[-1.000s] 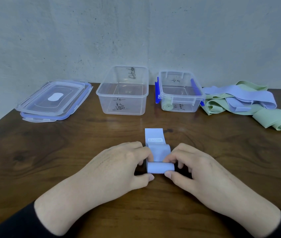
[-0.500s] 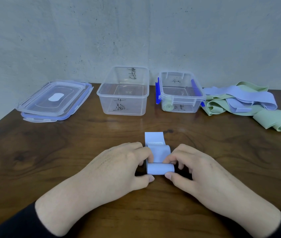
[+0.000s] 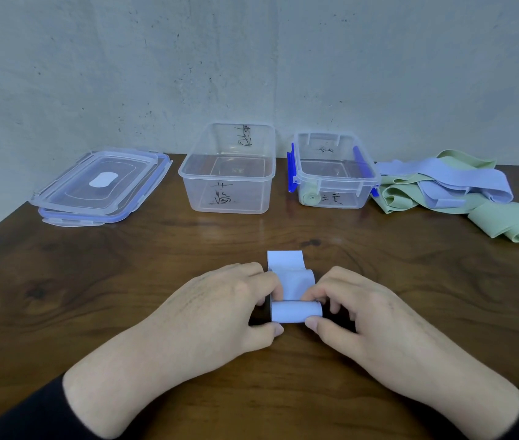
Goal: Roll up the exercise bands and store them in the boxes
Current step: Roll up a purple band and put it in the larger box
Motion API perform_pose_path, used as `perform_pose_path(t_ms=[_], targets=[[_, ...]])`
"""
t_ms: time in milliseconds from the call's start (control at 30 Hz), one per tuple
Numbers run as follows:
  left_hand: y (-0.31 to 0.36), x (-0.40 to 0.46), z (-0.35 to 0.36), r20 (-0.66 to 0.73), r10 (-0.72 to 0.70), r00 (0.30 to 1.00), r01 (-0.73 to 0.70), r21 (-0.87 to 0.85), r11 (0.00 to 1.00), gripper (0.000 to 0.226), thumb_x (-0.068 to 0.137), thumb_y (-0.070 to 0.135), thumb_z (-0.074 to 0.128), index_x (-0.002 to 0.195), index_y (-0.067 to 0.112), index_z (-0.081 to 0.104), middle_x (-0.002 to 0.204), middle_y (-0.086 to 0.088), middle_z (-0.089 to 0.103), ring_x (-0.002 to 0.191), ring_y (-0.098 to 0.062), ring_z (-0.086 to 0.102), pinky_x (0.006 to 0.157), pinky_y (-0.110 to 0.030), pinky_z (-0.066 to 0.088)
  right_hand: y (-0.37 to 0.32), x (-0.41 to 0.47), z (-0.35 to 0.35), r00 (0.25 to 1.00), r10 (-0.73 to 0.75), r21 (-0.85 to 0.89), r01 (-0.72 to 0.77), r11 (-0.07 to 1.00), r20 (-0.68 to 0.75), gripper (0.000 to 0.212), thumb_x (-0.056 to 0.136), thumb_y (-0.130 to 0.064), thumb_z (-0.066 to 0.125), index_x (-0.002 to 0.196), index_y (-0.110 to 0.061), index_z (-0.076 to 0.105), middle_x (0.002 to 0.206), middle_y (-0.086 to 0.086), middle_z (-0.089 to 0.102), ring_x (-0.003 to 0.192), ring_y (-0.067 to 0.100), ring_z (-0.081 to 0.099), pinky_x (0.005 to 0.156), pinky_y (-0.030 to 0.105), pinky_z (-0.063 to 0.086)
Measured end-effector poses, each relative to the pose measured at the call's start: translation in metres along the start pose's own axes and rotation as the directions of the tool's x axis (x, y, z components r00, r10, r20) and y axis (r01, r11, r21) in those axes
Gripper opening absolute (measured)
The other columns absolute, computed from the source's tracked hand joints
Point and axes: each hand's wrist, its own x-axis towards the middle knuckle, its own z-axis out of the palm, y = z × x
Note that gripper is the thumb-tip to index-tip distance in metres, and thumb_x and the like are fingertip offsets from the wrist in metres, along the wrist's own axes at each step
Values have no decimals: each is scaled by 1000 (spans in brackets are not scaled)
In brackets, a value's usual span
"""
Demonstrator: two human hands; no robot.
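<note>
Rolling is under way at lower centre: left hand (image 3: 220, 308) and right hand (image 3: 352, 308) pinch the blue band (image 3: 294, 311), whose short tail needs winding before boxing.

Plain indoor room, probably a home or a simple workroom; exact kind cannot be told. Shown by a dark wooden table (image 3: 61, 296) pushed against a bare, speckled plaster wall (image 3: 156, 58), with household clip-lock storage boxes (image 3: 229, 198) and stacked lids (image 3: 102, 188) set along the back.

Lavender band (image 3: 294, 311), pale-green bands (image 3: 512, 222) — dark wood-grain table (image 3: 93, 296)
</note>
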Motion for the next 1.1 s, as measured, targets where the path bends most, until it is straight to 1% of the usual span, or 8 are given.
perform_pose_path(t_ms=[100,233,400,533,633,733,900,1100], targets=[[0,-1,1,-16,3,1000,-3,-2,1000,20,88,55,53,101,42,47,94,17,47,88,-1,44,67,-14,35,0,0,0,1000,10,6,-10,1000,2,8,92,-44,61,99,-46,57,104,-24,45,96,-3,47,77,9,37],[1,-1,0,-20,15,1000,-15,-8,1000,17,90,54,49,103,43,48,94,17,46,89,-1,44,68,-15,35,3,1,2,1000,28,20,-28,999,-4,27,86,-44,69,110,-45,55,105,-30,43,92,-7,47,74,8,38],[0,-2,1,-28,-1,1000,0,-10,1000,22,87,57,51,103,43,48,95,17,48,87,-1,46,68,-14,37,2,0,1,1000,9,9,-9,1000,-12,12,89,-42,66,95,-44,56,103,-25,44,90,-5,47,74,9,37],[1,-1,-1,-10,-1,1000,1,-7,1000,21,88,56,53,103,43,47,96,17,48,89,-2,46,72,-15,40,2,-1,1,1000,10,24,-10,1000,1,5,91,-44,61,95,-46,57,104,-22,46,95,-3,48,76,8,37],[1,-1,0,-19,4,1000,-4,-5,1000,20,89,56,50,104,42,49,97,17,47,89,-2,46,73,-16,39,3,0,1,1000,17,42,-17,999,-8,11,90,-44,63,100,-44,60,104,-22,47,95,-2,48,76,9,38],[1,-2,0,-21,3,1000,-3,-5,1000,21,90,55,47,106,42,50,97,17,47,90,-1,45,75,-16,40,4,1,2,1000,24,26,-24,999,-6,20,86,-46,68,102,-46,56,104,-22,46,94,-1,48,75,11,39],[1,-1,0,-24,-2,1000,2,4,1000,24,89,58,48,107,43,49,96,18,46,90,-1,45,73,-15,38,4,1,3,1000,17,31,-16,999,-9,11,88,-44,66,95,-45,58,104,-21,47,94,-1,48,75,10,38],[3,-1,-2,-16,-1,1000,2,4,1000,20,89,57,50,103,43,47,95,17,46,90,-1,45,72,-16,38,4,0,3,1000,17,16,-17,1000,6,12,92,-48,58,103,-45,62,106,-23,47,100,-1,48,79,11,39]])
